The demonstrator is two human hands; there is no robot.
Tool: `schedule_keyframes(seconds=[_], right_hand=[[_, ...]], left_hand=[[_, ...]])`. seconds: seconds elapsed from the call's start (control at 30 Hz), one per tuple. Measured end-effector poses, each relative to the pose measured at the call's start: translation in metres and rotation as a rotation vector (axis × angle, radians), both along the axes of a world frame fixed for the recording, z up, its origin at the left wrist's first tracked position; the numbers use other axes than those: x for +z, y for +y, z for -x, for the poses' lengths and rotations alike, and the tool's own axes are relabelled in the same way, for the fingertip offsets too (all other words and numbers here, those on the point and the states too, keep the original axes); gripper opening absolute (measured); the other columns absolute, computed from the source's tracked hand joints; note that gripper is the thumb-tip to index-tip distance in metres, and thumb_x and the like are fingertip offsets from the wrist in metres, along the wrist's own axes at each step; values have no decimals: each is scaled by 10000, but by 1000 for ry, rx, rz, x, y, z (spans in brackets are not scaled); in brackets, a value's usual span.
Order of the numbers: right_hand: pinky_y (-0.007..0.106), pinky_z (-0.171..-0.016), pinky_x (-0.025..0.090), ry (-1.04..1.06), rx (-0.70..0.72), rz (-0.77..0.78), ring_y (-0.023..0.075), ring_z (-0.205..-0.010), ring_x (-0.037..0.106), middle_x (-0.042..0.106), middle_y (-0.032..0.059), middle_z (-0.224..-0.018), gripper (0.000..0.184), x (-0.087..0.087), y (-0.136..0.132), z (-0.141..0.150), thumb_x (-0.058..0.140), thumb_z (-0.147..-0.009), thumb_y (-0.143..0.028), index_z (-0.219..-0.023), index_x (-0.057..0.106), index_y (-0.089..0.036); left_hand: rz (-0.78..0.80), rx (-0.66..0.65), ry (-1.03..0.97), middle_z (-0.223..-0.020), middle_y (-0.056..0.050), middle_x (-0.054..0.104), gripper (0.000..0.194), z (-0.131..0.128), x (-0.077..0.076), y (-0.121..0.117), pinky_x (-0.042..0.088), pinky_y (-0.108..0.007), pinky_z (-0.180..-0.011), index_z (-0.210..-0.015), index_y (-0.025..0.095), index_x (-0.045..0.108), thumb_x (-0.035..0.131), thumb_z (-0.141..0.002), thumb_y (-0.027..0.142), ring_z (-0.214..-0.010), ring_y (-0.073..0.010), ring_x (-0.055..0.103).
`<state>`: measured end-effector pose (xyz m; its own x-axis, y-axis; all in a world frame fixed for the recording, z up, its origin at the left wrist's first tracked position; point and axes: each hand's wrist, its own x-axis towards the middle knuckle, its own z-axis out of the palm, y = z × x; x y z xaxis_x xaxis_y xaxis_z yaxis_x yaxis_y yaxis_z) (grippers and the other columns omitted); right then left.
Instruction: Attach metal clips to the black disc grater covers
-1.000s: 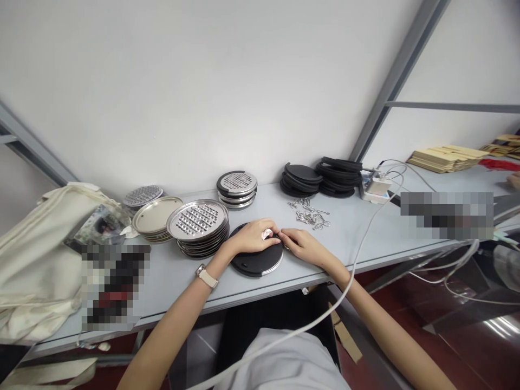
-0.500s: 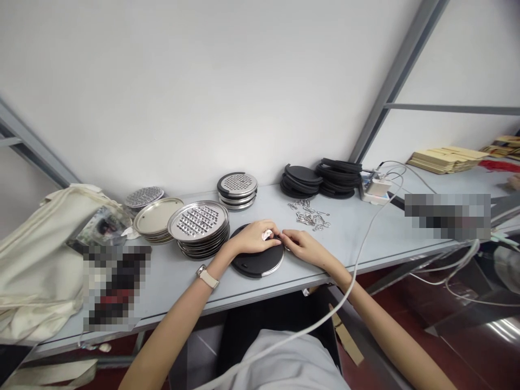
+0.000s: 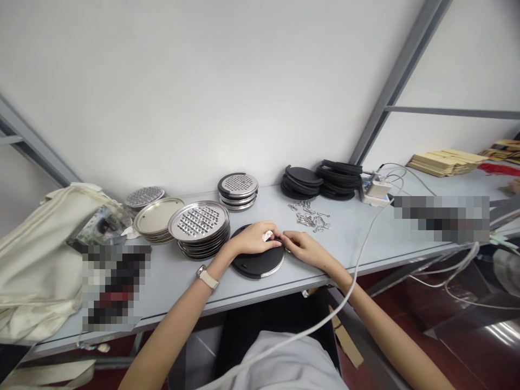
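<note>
On the table in front of me lies a round black disc [image 3: 257,264] with a silver rim, part of it edged in black. My left hand [image 3: 260,238] lies over its upper part, fingers curled and closed at its right edge, with a bit of white on one finger. My right hand [image 3: 301,245] meets it there, thumb and forefinger pinched together. A glint of metal shows under the right fingers, but what they pinch is too small to make out. Small metal clips [image 3: 311,218] lie in a loose pile beyond the right hand.
Left of the disc stands a stack of round metal graters [image 3: 199,222], beside plain round metal plates [image 3: 158,216]. More graters [image 3: 238,185] and black discs [image 3: 301,180] stand along the wall. A white cable [image 3: 359,254] crosses over my right forearm.
Both hands stay at the disc's right edge, with hardly any shift of the fingers. The view has tilted very slightly.
</note>
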<state>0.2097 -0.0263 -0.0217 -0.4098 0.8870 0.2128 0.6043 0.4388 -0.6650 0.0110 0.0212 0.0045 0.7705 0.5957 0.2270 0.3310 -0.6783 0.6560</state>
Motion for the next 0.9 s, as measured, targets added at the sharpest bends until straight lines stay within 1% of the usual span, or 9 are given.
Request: schedule_keyframes(seconds=[0.2, 0.5, 0.7, 0.77, 0.9], right_hand=[[240, -551, 313, 17, 0, 34, 118, -562, 424, 448, -28, -585, 382, 1, 0, 1, 358, -963, -395, -660, 446, -180], [242, -560, 305, 43, 7, 69, 117, -576, 404, 434, -29, -601, 371, -2, 1, -2, 362, -961, -404, -678, 446, -178], [242, -543, 288, 72, -5, 83, 105, -555, 363, 367, -44, -588, 389, -4, 2, -5, 352, -964, -409, -648, 390, -186], [242, -545, 293, 67, -6, 77, 107, -556, 371, 377, -43, -588, 384, -4, 2, -5, 354, -964, -403, -649, 391, -186], [249, -575, 321, 22, -7, 23, 123, -578, 436, 469, -22, -608, 357, -3, 1, 0, 353, -970, -370, -681, 446, -182]], left_hand=[[28, 7, 1, -834, -6, 591, 156, 0, 0, 0, 435, -257, -728, -846, 162, 623, 663, -799, 305, -753, -130, 555], [29, 10, -2, -827, -5, 591, 156, 0, -1, 1, 431, -256, -719, -834, 161, 619, 671, -792, 302, -744, -129, 551], [20, 4, 0, -848, -11, 593, 146, 0, 0, 0, 432, -261, -732, -844, 164, 624, 664, -796, 296, -753, -132, 556], [2, 7, 9, -846, -9, 592, 144, 0, 1, -1, 429, -261, -729, -840, 166, 614, 660, -797, 296, -754, -132, 553], [-32, 21, 17, -824, 9, 583, 162, 0, 2, -2, 420, -254, -703, -832, 176, 583, 667, -781, 305, -746, -130, 542]])
